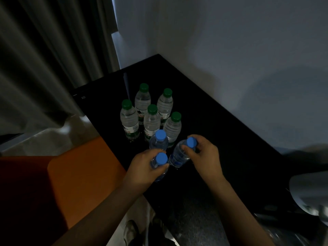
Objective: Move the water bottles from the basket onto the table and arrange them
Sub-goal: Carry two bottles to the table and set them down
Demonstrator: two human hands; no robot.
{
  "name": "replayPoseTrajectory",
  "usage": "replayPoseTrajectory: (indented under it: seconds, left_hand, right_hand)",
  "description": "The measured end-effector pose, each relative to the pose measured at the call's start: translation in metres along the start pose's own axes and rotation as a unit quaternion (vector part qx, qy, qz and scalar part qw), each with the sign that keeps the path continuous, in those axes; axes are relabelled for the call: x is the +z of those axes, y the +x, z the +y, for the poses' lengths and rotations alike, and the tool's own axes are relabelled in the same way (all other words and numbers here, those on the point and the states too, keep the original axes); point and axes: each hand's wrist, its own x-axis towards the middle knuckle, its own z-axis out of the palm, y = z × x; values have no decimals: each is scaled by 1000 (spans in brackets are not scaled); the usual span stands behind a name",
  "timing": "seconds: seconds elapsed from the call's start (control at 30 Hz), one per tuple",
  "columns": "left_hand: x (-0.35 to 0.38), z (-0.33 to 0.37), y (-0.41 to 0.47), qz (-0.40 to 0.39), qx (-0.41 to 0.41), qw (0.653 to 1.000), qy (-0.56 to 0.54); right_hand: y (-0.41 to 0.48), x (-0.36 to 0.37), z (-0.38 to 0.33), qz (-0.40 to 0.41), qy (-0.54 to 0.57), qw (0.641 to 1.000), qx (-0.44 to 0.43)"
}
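We close our left hand and right hand in a grip around two clear blue-capped plastic bottles on the black bench, near five green-capped bottles.

Dim room, perhaps a bedroom: curtain, black table, orange seat.

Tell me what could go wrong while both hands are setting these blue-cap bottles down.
1. The right hand holds its bottle tilted by the neck; it could slip or land crooked and tip.
2. The left hand and its bottle sit tight against the free blue-cap bottle; a nudge could topple it into the green-cap bottles.
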Motion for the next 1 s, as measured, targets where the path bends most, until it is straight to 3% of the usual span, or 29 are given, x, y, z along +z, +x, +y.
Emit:
replayPoseTrajectory:
  seconds: [0.23,0.43,0.83,1.0]
  left_hand:
    - [-2,5,0,-7,-1,1000,14]
    - [-5,15,-1,-21,-7,999,30]
    - [-26,34,4,-79,-61,981,165]
    - [-45,30,-6,-181,-125,927,304]
  right_hand:
    - [-3,-13,-6,-33,-113,992,44]
    - [-23,-38,2,-107,-282,952,58]
    - [-48,-40,7,-156,-294,942,40]
    - [-46,-35,-1,-169,-312,934,28]
